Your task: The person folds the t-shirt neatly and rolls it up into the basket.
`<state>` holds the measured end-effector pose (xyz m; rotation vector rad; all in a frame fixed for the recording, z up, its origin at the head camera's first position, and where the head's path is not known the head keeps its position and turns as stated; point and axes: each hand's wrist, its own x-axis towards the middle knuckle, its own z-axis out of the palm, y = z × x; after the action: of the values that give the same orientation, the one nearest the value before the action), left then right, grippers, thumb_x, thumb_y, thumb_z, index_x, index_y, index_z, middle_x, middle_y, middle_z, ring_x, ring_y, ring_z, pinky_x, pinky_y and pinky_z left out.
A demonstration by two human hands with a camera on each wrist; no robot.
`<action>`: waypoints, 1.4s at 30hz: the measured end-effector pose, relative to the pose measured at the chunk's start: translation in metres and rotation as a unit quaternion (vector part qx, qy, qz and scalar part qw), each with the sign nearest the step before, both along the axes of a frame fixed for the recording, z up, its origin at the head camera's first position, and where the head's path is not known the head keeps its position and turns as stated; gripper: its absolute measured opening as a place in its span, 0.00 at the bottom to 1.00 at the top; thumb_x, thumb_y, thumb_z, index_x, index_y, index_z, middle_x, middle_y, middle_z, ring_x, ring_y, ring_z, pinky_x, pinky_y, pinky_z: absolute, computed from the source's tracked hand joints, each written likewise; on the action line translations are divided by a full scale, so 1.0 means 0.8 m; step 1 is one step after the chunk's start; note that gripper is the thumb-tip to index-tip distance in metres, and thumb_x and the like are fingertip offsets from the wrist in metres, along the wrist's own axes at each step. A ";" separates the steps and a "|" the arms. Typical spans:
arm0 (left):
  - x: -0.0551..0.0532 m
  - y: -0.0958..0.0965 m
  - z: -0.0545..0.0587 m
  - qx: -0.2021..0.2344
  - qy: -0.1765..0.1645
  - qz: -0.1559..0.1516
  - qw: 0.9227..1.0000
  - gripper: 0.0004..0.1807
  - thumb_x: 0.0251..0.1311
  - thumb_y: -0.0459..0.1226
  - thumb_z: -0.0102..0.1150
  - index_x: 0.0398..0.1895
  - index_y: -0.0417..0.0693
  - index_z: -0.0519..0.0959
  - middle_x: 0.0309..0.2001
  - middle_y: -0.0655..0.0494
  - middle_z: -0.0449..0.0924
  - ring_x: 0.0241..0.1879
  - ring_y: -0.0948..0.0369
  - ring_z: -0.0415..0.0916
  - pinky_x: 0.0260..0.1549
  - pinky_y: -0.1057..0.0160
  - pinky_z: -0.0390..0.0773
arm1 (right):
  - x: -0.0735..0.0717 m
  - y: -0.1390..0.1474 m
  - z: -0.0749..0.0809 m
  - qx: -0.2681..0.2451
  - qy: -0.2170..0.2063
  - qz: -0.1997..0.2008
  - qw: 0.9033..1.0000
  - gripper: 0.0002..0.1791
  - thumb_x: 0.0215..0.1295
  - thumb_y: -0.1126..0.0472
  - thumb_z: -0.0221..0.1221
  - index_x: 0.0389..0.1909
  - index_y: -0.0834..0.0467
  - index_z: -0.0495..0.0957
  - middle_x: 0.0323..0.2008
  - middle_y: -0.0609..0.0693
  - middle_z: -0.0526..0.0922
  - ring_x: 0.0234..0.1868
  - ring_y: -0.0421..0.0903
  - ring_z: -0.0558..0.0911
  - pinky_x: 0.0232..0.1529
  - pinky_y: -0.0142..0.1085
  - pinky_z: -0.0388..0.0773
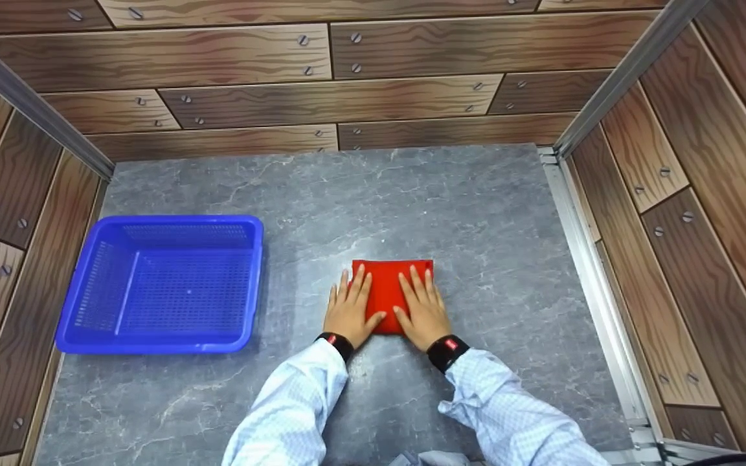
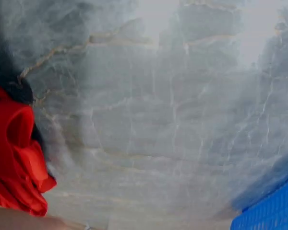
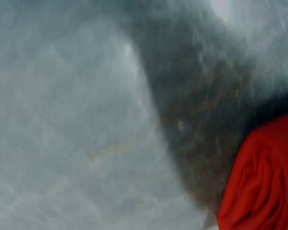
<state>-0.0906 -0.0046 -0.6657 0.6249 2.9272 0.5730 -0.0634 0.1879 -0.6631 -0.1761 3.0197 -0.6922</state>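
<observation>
A red folded cloth (image 1: 386,288) lies on the grey marbled surface, a compact, roughly square bundle. My left hand (image 1: 349,307) rests on its left side with the fingers straight and spread. On the opposite side, my right hand (image 1: 426,310) lies in the same way, its thumb pointing inward toward the left thumb. In the left wrist view, the layered edge of the cloth (image 2: 24,158) shows at the left. The right wrist view shows rolled layers of the cloth (image 3: 259,187) at the lower right.
A blue plastic basket (image 1: 153,348) with perforated walls stands to the left, with nothing in it. Wood-patterned panels (image 1: 412,48) enclose the surface at the back and both sides. A metal rail (image 1: 593,291) runs along the right edge.
</observation>
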 end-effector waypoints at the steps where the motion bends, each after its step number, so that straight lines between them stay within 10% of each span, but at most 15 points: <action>1: 0.001 -0.001 -0.002 -0.001 -0.009 0.001 1.000 0.47 0.61 0.63 0.49 0.78 0.50 0.52 0.79 0.52 0.47 0.77 0.42 0.44 0.70 0.37 0.54 | 0.002 -0.001 -0.003 0.003 -0.012 0.002 1.000 0.38 0.71 0.46 0.49 0.77 0.55 0.52 0.79 0.56 0.47 0.78 0.63 0.43 0.73 0.61 0.50; 22: 0.010 -0.003 -0.016 -0.053 -0.059 0.018 0.997 0.47 0.61 0.66 0.44 0.78 0.55 0.51 0.79 0.53 0.45 0.76 0.39 0.45 0.69 0.35 0.54 | 0.009 0.004 -0.026 0.005 -0.070 -0.009 0.998 0.39 0.72 0.39 0.45 0.78 0.50 0.49 0.79 0.53 0.45 0.77 0.67 0.42 0.72 0.65 0.46; 31: -0.005 0.000 0.006 0.075 -0.068 0.042 0.994 0.40 0.62 0.44 0.59 0.75 0.46 0.57 0.76 0.42 0.52 0.72 0.37 0.56 0.67 0.39 0.62 | -0.002 0.017 -0.003 -0.039 -0.068 0.011 0.997 0.39 0.70 0.47 0.52 0.77 0.54 0.51 0.78 0.57 0.50 0.75 0.70 0.50 0.70 0.65 0.54; 36: -0.012 0.001 0.013 0.215 -0.090 0.147 0.961 0.37 0.60 0.33 0.60 0.72 0.33 0.59 0.67 0.30 0.63 0.64 0.37 0.67 0.66 0.46 0.67 | -0.015 0.028 0.010 -0.146 -0.040 -0.068 0.986 0.39 0.69 0.56 0.57 0.75 0.62 0.53 0.74 0.65 0.56 0.74 0.65 0.58 0.73 0.57 0.55; 42: -0.012 0.001 0.014 0.294 -0.191 0.251 0.902 0.35 0.62 0.34 0.59 0.68 0.25 0.59 0.56 0.28 0.74 0.58 0.39 0.73 0.63 0.47 0.69 | -0.019 0.034 0.020 -0.304 -0.146 -0.230 0.913 0.41 0.71 0.57 0.55 0.75 0.69 0.45 0.67 0.72 0.64 0.67 0.65 0.68 0.69 0.53 0.63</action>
<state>-0.1002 -0.0041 -0.6547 -0.2288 2.4939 1.4702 -0.0783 0.2153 -0.6472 0.5900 2.4693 -1.5218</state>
